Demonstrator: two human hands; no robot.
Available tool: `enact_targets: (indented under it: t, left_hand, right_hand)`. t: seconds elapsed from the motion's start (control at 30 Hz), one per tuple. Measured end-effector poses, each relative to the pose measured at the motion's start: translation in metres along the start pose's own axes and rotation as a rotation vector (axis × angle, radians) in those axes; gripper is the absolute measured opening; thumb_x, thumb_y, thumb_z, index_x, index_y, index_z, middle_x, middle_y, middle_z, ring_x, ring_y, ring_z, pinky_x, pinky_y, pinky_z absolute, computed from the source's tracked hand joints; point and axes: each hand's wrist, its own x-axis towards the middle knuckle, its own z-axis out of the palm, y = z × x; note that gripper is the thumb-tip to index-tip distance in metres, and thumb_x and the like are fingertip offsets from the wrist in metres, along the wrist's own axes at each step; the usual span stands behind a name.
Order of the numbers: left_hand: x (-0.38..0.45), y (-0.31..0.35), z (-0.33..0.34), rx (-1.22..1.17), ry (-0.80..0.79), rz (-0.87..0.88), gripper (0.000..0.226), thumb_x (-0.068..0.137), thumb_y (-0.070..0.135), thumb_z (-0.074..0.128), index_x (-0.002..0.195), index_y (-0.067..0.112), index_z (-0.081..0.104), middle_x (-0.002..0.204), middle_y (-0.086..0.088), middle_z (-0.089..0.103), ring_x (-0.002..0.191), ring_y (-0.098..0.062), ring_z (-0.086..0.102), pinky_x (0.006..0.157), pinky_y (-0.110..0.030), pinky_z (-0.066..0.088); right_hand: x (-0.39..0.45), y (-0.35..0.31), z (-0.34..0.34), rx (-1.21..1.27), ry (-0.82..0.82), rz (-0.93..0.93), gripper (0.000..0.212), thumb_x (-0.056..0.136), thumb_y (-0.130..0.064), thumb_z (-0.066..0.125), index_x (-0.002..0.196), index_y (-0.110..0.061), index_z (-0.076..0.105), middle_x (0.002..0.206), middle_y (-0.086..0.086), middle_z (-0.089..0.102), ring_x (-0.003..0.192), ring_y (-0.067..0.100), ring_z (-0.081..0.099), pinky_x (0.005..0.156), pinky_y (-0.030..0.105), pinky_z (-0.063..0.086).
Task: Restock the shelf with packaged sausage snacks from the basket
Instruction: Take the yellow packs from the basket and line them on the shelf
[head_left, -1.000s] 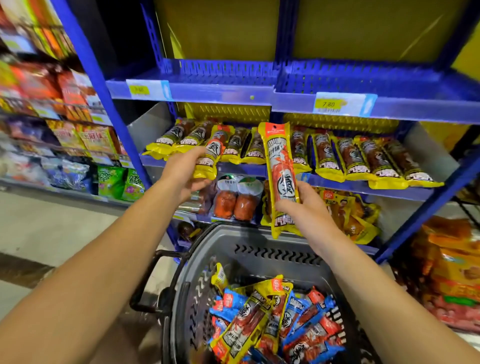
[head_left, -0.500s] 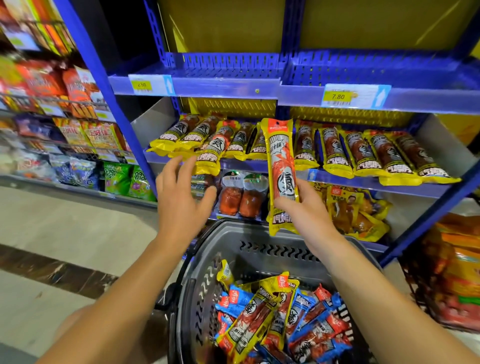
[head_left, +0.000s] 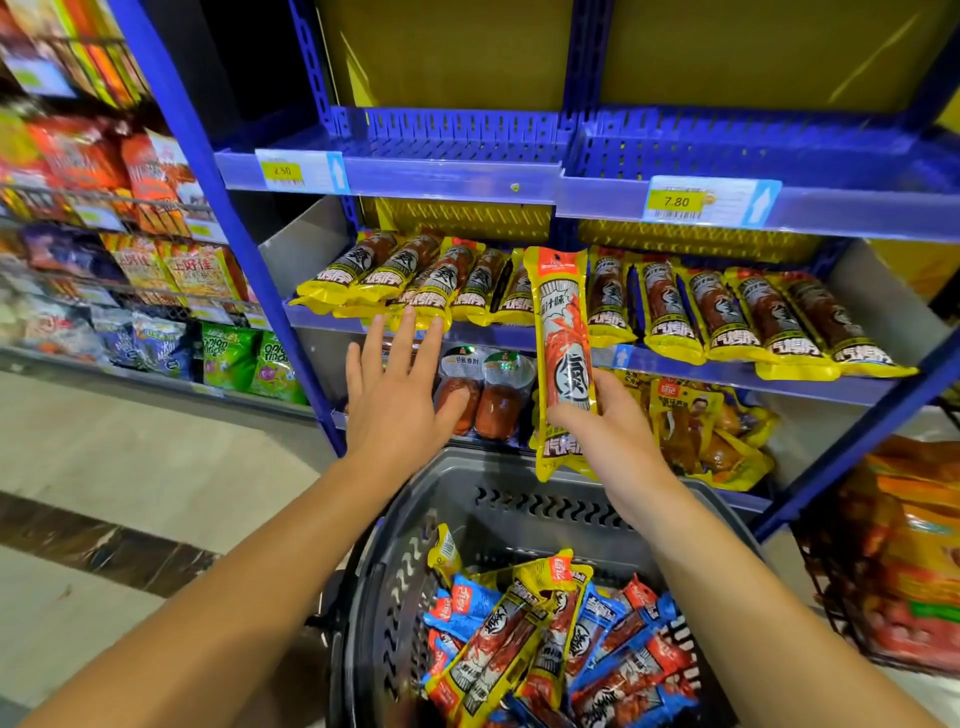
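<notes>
The right hand (head_left: 610, 415) grips one yellow sausage pack (head_left: 565, 358) upright before the shelf (head_left: 675, 364), its lower end partly hidden by the fingers, while the left hand (head_left: 397, 395) is spread flat, holding nothing, above the grey basket (head_left: 519, 499), whose near rim is cut off.

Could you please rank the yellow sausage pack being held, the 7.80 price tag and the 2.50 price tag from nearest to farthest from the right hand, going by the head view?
1. Yellow sausage pack: upright in the right hand.
2. 7.80 price tag: above, slightly right, on the upper shelf edge.
3. 2.50 price tag: far upper left, same edge.
</notes>
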Motion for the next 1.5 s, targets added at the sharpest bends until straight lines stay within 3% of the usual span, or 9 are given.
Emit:
enact_targets:
  t: [0.43, 0.6, 0.73, 0.83, 0.93, 1.07, 1.23, 1.4, 1.5]
  left_hand:
    - [0.04, 0.002, 0.005, 0.044, -0.071, 0.022, 0.074, 0.093, 0.062, 0.037, 0.155, 0.027, 0.014, 0.164, -0.004, 0.006, 0.15, -0.03, -0.003, 0.118, -0.059, 0.004]
    - [0.036, 0.005, 0.002, -0.035, -0.03, 0.013, 0.072, 0.093, 0.059, 0.043, 0.154, 0.025, 0.023, 0.163, -0.006, 0.013, 0.15, -0.031, 0.001, 0.118, -0.059, 0.007]
    - [0.01, 0.023, -0.017, -0.402, 0.135, 0.057, 0.059, 0.088, 0.047, 0.051, 0.14, 0.02, 0.049, 0.142, -0.006, 0.049, 0.135, -0.027, 0.037, 0.111, -0.048, 0.03]
    - [-0.016, 0.05, -0.035, -0.792, -0.126, -0.015, 0.048, 0.09, 0.037, 0.062, 0.136, 0.029, 0.05, 0.108, 0.011, 0.067, 0.095, -0.002, 0.061, 0.088, -0.027, 0.048]
    - [-0.026, 0.068, -0.033, -1.14, -0.341, -0.158, 0.031, 0.092, 0.034, 0.062, 0.122, 0.039, 0.056, 0.094, 0.008, 0.072, 0.075, -0.01, 0.07, 0.075, -0.035, 0.057]
    - [-0.022, 0.072, -0.038, -1.423, -0.346, -0.39, 0.016, 0.097, 0.018, 0.058, 0.112, 0.017, 0.064, 0.081, -0.01, 0.067, 0.058, -0.018, 0.062, 0.059, -0.032, 0.058]
    - [0.0, 0.057, -0.044, -1.43, -0.242, -0.495, 0.015, 0.097, 0.018, 0.057, 0.107, 0.012, 0.066, 0.078, -0.009, 0.068, 0.059, -0.016, 0.059, 0.054, -0.025, 0.056]
    - [0.032, 0.045, -0.045, -1.346, -0.269, -0.631, 0.034, 0.097, 0.028, 0.058, 0.123, 0.006, 0.06, 0.085, -0.011, 0.063, 0.06, -0.019, 0.061, 0.039, -0.016, 0.045]
    - [0.048, 0.044, -0.039, -1.367, -0.265, -0.698, 0.055, 0.094, 0.033, 0.062, 0.138, 0.003, 0.047, 0.103, -0.015, 0.061, 0.053, -0.012, 0.064, 0.047, -0.021, 0.052]
  right_hand:
    - [0.008, 0.005, -0.01, 0.016, 0.0, 0.027, 0.043, 0.088, -0.019, 0.065, 0.128, -0.028, 0.052, 0.111, -0.008, 0.063, 0.101, 0.011, 0.061, 0.083, 0.034, 0.051]
    - [0.009, 0.004, -0.011, 0.11, 0.027, 0.078, 0.027, 0.092, -0.028, 0.056, 0.119, -0.028, 0.06, 0.113, 0.0, 0.068, 0.106, 0.021, 0.065, 0.095, 0.052, 0.053]
    - [0.012, -0.003, -0.006, 0.341, 0.055, 0.172, 0.018, 0.098, -0.017, 0.046, 0.1, -0.02, 0.064, 0.098, 0.012, 0.07, 0.093, 0.032, 0.067, 0.092, 0.057, 0.051]
    - [0.014, -0.007, 0.0, 0.502, -0.017, 0.204, 0.014, 0.097, -0.013, 0.054, 0.103, -0.014, 0.066, 0.095, 0.01, 0.075, 0.086, 0.026, 0.07, 0.081, 0.046, 0.055]
    - [0.016, -0.013, 0.006, 0.495, -0.076, 0.156, 0.012, 0.095, -0.012, 0.058, 0.104, -0.011, 0.067, 0.092, 0.009, 0.075, 0.081, 0.022, 0.07, 0.075, 0.04, 0.054]
    - [0.025, -0.019, 0.012, 0.21, -0.063, 0.014, 0.01, 0.095, -0.025, 0.062, 0.103, -0.021, 0.066, 0.093, 0.006, 0.074, 0.082, 0.022, 0.069, 0.071, 0.036, 0.054]
    - [0.036, -0.03, -0.012, -0.369, 0.088, -0.27, 0.037, 0.095, -0.031, 0.06, 0.131, -0.024, 0.056, 0.129, -0.01, 0.06, 0.121, 0.009, 0.054, 0.098, 0.024, 0.039]
    - [0.057, -0.025, -0.042, -0.844, 0.19, -0.475, 0.049, 0.094, -0.034, 0.061, 0.139, -0.017, 0.052, 0.143, 0.003, 0.052, 0.138, 0.026, 0.04, 0.115, 0.04, 0.029]
    - [0.063, -0.02, -0.05, -1.041, 0.168, -0.494, 0.06, 0.091, -0.046, 0.055, 0.143, -0.016, 0.048, 0.148, 0.006, 0.047, 0.143, 0.031, 0.033, 0.12, 0.048, 0.022]
